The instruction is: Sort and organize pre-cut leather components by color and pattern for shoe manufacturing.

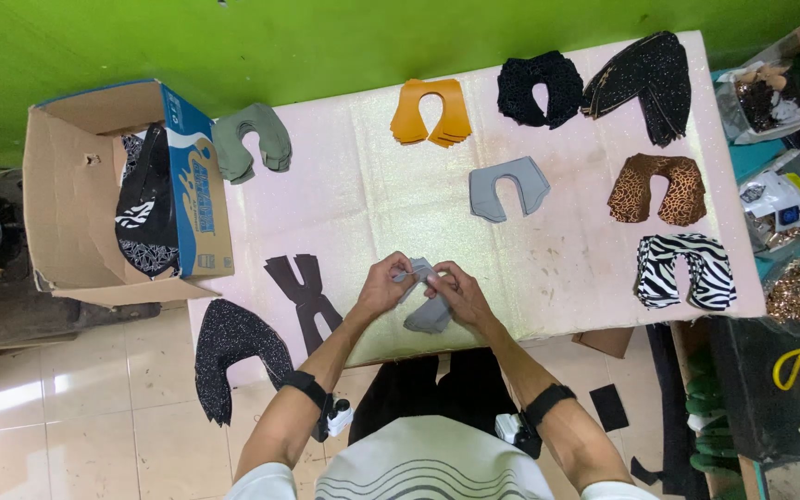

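Both my hands meet over the near edge of a pale glittery table (pixel 363 199). My left hand (pixel 383 285) and my right hand (pixel 456 292) together pinch a folded grey fabric piece (pixel 428 310), which hangs a little below my fingers. A flat grey U-shaped piece (pixel 507 188) of the same kind lies just beyond my hands on the table. Each forearm wears a black strap with a small device.
U-shaped cut pieces lie about the table: orange stack (pixel 431 113), green (pixel 252 141), black (pixel 539 87), black glitter (pixel 645 76), leopard (pixel 656 188), zebra (pixel 685 268), dark strip (pixel 305 296), speckled black piece (pixel 229 354). An open cardboard box (pixel 118 190) stands left. Bags and tools crowd the right.
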